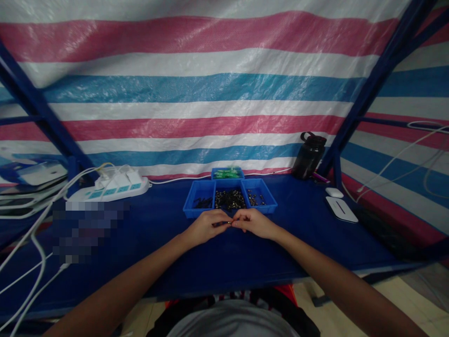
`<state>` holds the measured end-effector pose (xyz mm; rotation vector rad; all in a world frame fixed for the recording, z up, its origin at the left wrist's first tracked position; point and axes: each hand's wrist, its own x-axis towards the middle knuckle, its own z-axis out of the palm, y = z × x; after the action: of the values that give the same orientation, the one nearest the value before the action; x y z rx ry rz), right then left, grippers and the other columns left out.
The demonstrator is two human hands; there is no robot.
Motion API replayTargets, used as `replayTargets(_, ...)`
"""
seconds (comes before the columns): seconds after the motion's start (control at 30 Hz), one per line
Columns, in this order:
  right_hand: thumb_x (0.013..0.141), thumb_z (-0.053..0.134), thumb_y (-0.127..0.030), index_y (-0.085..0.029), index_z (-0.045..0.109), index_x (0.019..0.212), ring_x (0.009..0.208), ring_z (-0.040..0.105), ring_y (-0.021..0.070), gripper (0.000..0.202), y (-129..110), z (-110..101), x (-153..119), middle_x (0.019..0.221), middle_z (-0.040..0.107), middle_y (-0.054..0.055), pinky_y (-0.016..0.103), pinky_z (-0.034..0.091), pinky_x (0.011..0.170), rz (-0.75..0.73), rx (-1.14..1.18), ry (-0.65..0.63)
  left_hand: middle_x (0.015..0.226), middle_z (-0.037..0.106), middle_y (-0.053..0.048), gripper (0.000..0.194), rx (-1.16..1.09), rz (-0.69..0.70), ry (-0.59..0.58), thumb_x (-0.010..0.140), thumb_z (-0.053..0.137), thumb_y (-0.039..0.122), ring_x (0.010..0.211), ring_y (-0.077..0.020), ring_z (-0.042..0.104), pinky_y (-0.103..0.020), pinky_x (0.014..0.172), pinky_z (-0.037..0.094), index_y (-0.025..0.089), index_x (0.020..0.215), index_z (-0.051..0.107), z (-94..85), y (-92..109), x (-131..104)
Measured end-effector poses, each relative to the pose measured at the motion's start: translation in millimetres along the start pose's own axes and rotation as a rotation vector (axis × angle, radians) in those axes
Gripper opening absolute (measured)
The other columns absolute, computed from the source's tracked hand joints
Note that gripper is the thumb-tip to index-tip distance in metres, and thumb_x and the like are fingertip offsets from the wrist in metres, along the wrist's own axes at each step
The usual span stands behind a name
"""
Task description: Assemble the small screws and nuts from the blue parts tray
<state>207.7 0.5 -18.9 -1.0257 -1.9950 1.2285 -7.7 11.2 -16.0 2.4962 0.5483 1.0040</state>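
Note:
My left hand (206, 227) and my right hand (255, 223) meet fingertip to fingertip just in front of the blue bins. Both are closed in a pinch around a small shiny part (229, 223), mostly covered by the fingers; its kind is too small to make out. Right behind the hands, the middle blue bin (229, 184) holds a heap of small dark and metallic pieces (229, 200). In the left blue bin (189, 199) lie thin black pieces (203, 202). A few scattered small metallic pieces (256, 199) are in the right blue bin (270, 199).
A smaller blue bin with green pieces (227, 173) stands behind. On the blue table (224, 262), a white power strip (115, 188) and cables (40, 238) lie left. A dark bottle (308, 157) and a white flat box (342, 209) are right. A striped sheet (210, 89) hangs behind.

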Motion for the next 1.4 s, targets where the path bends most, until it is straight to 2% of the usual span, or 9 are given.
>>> replayTargets(0.13,0.08,0.063,-0.045,-0.015,0.062,0.083,0.05,0.047,0.0091,0.03,-1.4,1.2,-0.1,0.053,0.054,-0.005,0.02,0.03,0.047,-0.001,-0.006,0.015,0.087,0.067,-0.008,0.022,0.005,-0.004,-0.008,0.091,0.056,0.029,0.07,-0.0119,0.061,-0.02,0.059,0.048,0.014,0.1,0.069,-0.4,0.4,-0.4)
replayTargets(0.4,0.076,0.067,-0.048,-0.016,0.061,0.077,0.05,0.048,0.0094,0.033,4.7,2.6,1.0,0.053,0.054,-0.005,0.02,0.03,0.048,0.02,0.039,0.02,0.09,0.069,-0.008,0.024,0.082,0.021,-0.034,0.093,0.053,0.031,0.082,-0.0147,0.064,-0.024,0.074,0.051,0.016,0.101,0.07,1.5,-2.0,-2.5)
replayTargets(0.67,0.085,0.055,-0.052,-0.016,0.06,0.071,0.048,0.044,0.0084,0.039,1.0,-1.1,0.2,0.054,0.056,-0.003,0.02,0.03,0.048,-0.007,-0.028,-0.013,0.09,0.069,-0.007,0.023,0.069,0.033,-0.006,0.093,0.053,0.029,0.082,-0.0147,0.064,-0.024,0.074,0.052,0.017,0.103,0.069,4.2,-5.6,-3.8)
replayTargets(0.73,0.087,0.052,-0.05,-0.015,0.062,0.073,0.048,0.045,0.0086,0.039,-1.8,-1.7,-0.2,0.056,0.057,-0.003,0.02,0.031,0.048,-0.013,-0.065,-0.019,0.091,0.069,-0.007,0.022,0.077,0.032,0.009,0.093,0.053,0.028,0.083,-0.0147,0.064,-0.024,0.074,0.052,0.017,0.104,0.069,4.4,-7.7,-3.9)
replayTargets(0.83,0.086,0.056,-0.045,-0.015,0.064,0.086,0.051,0.05,0.0099,0.031,-4.3,-1.7,-1.0,0.058,0.06,-0.002,0.02,0.033,0.049,-0.027,-0.114,-0.002,0.091,0.069,-0.007,0.022,0.081,0.027,0.033,0.093,0.054,0.027,0.082,-0.0147,0.065,-0.024,0.073,0.051,0.016,0.106,0.068,4.2,-10.2,-3.3)
replayTargets(1.03,0.086,0.058,-0.039,-0.016,0.064,0.09,0.05,0.051,0.0098,0.025,-4.5,-1.1,-2.5,0.057,0.058,-0.003,0.019,0.035,0.049,-0.045,-0.151,0.03,0.088,0.069,-0.006,0.019,0.081,-0.014,0.034,0.09,0.057,0.026,0.079,-0.0146,0.064,-0.024,0.071,0.05,0.016,0.102,0.069,5.0,-11.5,-3.0)
replayTargets(1.23,0.09,0.053,-0.038,-0.016,0.065,0.092,0.052,0.053,0.0094,0.025,-6.7,-0.5,-3.8,0.059,0.059,-0.003,0.018,0.035,0.05,-0.106,-0.249,0.034,0.081,0.067,-0.001,0.014,0.091,-0.17,0.04,0.085,0.062,0.023,0.061,-0.0089,0.056,-0.018,0.057,0.044,0.016,0.097,0.067,4.3,-6.7,-4.6)
replayTargets(1.4,0.089,0.054,-0.038,-0.016,0.067,0.092,0.05,0.048,0.0086,0.025,-2.2,0.1,-3.2,0.056,0.055,-0.004,0.018,0.031,0.048,-0.155,-0.331,0.094,0.077,0.065,0.0,0.01,0.127,-0.179,0.019,0.084,0.062,0.021,0.061,-0.0089,0.056,-0.018,0.058,0.043,0.016,0.09,0.067,1.8,-1.6,-2.9)
